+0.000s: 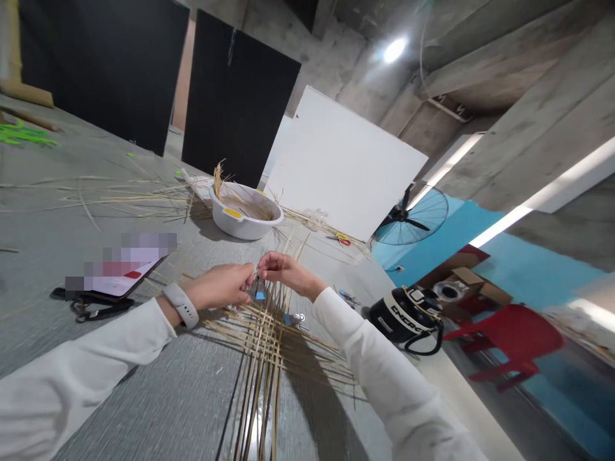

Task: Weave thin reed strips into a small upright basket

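Woven strips (263, 333) lie crossed in a loose lattice on the grey table (192, 390), their long ends fanning out toward me and to both sides. At the far edge of the weave my left hand (228, 285) and my right hand (281, 269) come together, fingers pinched and nearly touching. Between them is the top of a small clip with a blue part (260, 291). Which fingers grip the clip or a strip is too small to tell. Another clip (295, 320) rests at the right edge of the weave.
A white basin (247, 227) holding strips stands beyond my hands. To the left lie a phone (122, 272) and a black strap (103, 310). On the right are more clips (349, 298), red-handled scissors (343, 239) and a large black jug (398, 317). Loose strips cross the far table.
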